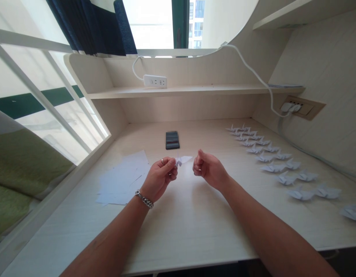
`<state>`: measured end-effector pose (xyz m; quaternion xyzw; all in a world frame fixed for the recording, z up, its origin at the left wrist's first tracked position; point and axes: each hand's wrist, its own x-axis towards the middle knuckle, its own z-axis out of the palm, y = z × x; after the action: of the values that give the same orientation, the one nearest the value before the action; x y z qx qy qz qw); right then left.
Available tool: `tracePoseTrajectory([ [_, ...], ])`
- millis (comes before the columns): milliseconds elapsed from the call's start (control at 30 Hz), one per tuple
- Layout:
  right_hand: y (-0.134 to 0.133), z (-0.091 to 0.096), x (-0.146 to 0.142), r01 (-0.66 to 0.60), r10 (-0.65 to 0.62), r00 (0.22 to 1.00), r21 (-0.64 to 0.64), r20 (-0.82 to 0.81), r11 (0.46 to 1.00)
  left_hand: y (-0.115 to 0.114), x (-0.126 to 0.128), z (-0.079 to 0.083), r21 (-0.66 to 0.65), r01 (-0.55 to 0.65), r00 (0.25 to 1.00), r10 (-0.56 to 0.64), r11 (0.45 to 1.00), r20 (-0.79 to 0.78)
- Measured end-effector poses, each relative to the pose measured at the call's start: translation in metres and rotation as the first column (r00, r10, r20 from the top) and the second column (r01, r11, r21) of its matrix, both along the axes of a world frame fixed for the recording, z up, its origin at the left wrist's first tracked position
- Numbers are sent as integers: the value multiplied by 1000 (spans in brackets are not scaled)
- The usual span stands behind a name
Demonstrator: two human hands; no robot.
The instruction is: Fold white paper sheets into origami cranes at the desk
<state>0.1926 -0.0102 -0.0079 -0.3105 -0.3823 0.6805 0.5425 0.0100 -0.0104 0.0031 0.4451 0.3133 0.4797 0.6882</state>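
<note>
Between the thumb and fingers of my left hand [163, 173] is a white folded paper crane [183, 159], held above the desk with a pointed end towards the right. That hand wears a ring, and a chain bracelet circles its wrist. My right hand [209, 168] is just right of the crane, apart from it. Its fingers are curled in with the thumb up against them, and whether anything tiny is pinched there is hidden. To the left of my left hand lies a loose stack of white paper sheets [120, 181].
Rows of finished paper cranes [273, 167] run along the desk's right side. A dark phone [172, 140] lies behind my hands. On the back shelf [189, 90] sits a white power strip [155, 81]. A white cable [253, 71] drops to the wall socket [306, 107].
</note>
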Motion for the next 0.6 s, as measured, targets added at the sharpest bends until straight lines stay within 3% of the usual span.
tracePoseTrajectory([
  [100, -1, -1, -5, -27, 27, 996, -4, 84, 1000, 1, 2, -3, 54, 6, 995, -1, 999, -102],
  [233, -4, -3, -15, -85, 84, 995, 10, 54, 996, 0, 5, -6, 81, 40, 991, -30, 996, -128],
  [400, -3, -3, -15, -71, 71, 997, -11, -34, 997, 0, 6, -7, -3, 65, 998, -65, 998, 6],
  [600, -3, -1, -15, -54, 51, 995, -36, -89, 998, 0, 4, -7, -87, 33, 989, -20, 996, 148],
])
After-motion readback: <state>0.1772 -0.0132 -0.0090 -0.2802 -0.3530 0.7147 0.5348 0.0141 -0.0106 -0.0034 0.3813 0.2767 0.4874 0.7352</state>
